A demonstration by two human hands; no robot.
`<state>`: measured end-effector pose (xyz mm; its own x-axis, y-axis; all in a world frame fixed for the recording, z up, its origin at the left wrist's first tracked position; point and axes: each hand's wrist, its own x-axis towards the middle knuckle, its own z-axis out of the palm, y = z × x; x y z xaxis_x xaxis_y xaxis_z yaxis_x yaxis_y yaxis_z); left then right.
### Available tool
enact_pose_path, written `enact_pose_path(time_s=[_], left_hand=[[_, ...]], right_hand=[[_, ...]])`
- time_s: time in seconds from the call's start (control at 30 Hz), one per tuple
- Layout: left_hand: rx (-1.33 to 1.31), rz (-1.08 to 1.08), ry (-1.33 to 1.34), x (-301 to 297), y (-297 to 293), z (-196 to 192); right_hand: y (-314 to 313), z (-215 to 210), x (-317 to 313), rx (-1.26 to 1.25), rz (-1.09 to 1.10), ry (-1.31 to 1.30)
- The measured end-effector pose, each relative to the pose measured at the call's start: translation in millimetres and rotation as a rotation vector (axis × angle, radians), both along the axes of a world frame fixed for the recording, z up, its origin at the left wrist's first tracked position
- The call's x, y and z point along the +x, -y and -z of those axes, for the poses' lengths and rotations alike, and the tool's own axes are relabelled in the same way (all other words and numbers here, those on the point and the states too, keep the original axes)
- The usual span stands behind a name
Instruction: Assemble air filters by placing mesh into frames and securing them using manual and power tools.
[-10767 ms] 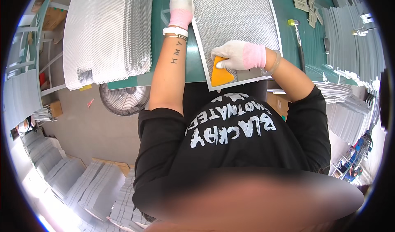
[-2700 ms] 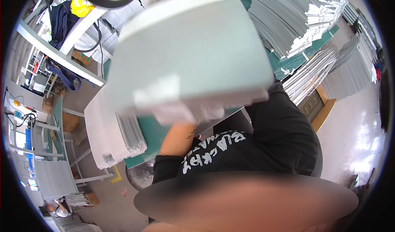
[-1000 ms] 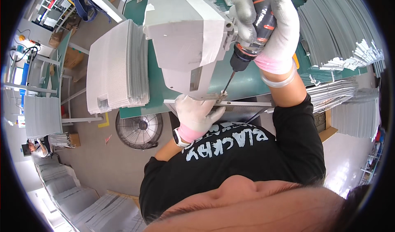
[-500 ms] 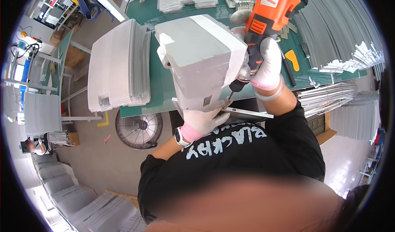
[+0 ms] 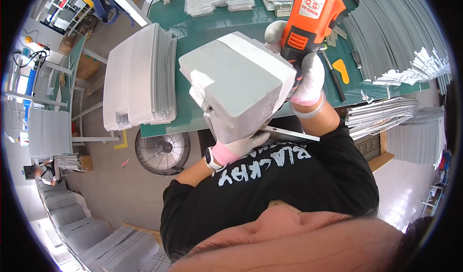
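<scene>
My right hand (image 5: 313, 77), in a white glove with a pink cuff, is wrapped round the grip of an orange and black power drill (image 5: 305, 24). A grey box (image 5: 236, 81) with white tape hangs in the middle of the view and hides the drill's tip and part of both hands. Below the box, my left hand (image 5: 248, 143), also gloved in white with a pink cuff, is closed at the end of a white strip with holes (image 5: 294, 134). This strip lies close to my chest, by the table's front edge. What its far end joins is hidden.
A stack of white mesh panels (image 5: 137, 77) stands left on the green table (image 5: 181, 115). To the right lie a yellow scraper (image 5: 341, 70), a black-handled hammer (image 5: 336, 79) and a big pile of grey strips (image 5: 398, 31). A round floor fan (image 5: 164, 152) stands below the table.
The grey box has tilted and shifted lower, so it now covers the drill's tip, which showed before. The drill and my right hand have moved slightly left. My left hand stays nearly in place.
</scene>
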<state>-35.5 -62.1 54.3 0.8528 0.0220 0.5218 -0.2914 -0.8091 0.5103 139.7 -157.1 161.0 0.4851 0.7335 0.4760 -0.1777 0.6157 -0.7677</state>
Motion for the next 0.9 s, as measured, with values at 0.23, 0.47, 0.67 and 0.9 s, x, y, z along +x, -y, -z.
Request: enact_pose_path(time_s=[0.23, 0.47, 0.67, 0.9], left_hand=[[0.056, -0.068, -0.077, -2, -2, -4], [0.221, -0.195, 0.02, 1, -8, -30], [0.254, -0.203, 0.085, 7, -14, -34], [0.378, -0.178, 0.169, 24, -41, -74]], right_hand=[[-1, 5, 8, 0.043, -0.069, 0.024], [-7, -68, 25, 0.228, 0.334, 0.047], [10, -146, 49, 0.23, 0.49, 0.018], [34, -188, 95, 0.423, 1.102, 0.808]])
